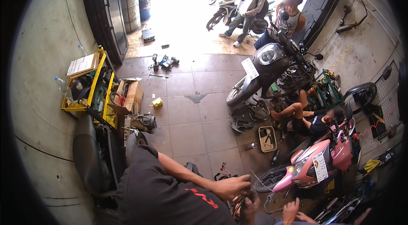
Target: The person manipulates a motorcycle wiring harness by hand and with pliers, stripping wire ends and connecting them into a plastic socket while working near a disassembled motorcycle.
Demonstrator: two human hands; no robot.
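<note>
My left hand (233,187) reaches across from a black sleeve, its fingers closed and bent down. My right hand (250,205) is just below and beside it, its fingers curled in. The two hands meet at the fingertips; what they grip is small and hidden by the fingers. Against the right hand lies a bundle of thin wires (236,206), brownish and dark. Just beyond my left forearm is a dark part with red-tipped leads (223,173). Right of my hands are another person's hands (291,212), raised from the lower edge with fingers apart.
A pink scooter (299,167) stands at right, a dark motorcycle (268,65) beyond it. A person (321,121) sits between them near a tool tray (267,139). At left are a yellow shelf (97,91), a cardboard box (135,93) and an engine part (142,122). Two people stand by the doorway.
</note>
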